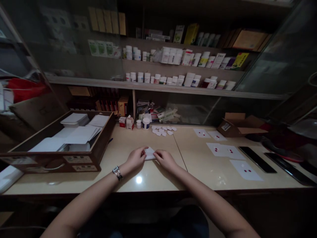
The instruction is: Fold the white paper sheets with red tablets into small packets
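A small folded white paper [149, 154] lies on the tabletop between my hands. My left hand [135, 159], a watch on its wrist, pinches the paper's left side with curled fingers. At the right corner of the same paper, my right hand [165, 160] grips with thumb and fingers pressed together. Beyond my hands lies a cluster of small folded paper packets [162, 131]. To the right, several flat white sheets [244, 170] bear red and white pills [230, 151].
A wooden drawer [95, 162] full of white paper stands at the left. White bottles [146, 123] and small boxes [122, 121] stand at the back. On the right are a black phone [257, 159], another dark device [289, 168] and an open cardboard box [241, 125]. Medicine shelves [173, 86] rise behind.
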`<state>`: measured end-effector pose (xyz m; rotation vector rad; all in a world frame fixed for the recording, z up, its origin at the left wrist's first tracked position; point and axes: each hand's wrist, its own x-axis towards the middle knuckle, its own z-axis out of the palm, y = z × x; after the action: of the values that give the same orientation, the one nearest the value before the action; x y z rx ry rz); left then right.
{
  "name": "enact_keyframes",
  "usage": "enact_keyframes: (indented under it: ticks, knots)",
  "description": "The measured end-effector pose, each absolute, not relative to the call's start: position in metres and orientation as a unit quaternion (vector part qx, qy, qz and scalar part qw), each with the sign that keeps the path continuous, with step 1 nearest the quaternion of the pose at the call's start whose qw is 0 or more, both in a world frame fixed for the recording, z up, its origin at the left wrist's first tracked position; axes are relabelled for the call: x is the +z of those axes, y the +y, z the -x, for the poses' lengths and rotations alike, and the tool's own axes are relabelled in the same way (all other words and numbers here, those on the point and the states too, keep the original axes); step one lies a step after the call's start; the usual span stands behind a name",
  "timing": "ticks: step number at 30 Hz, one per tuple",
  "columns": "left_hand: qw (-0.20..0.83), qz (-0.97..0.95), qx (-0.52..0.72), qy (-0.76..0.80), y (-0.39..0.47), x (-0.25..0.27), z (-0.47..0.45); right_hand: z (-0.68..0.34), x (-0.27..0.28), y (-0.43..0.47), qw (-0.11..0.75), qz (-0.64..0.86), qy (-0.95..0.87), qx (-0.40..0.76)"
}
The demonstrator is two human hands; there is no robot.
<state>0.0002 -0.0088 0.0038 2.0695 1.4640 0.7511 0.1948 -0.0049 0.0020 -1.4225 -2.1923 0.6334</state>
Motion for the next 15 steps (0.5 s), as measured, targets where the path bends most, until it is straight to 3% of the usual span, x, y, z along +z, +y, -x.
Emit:
enact_keyframes:
  ticks: [15]
  knots:
    - [0.188,-0.738,0.296,0.577,-0.0098,-0.0018,-0.0080,-0.1865,-0.0099,-0.0027,0.267,0.548,-0.768,0.199]
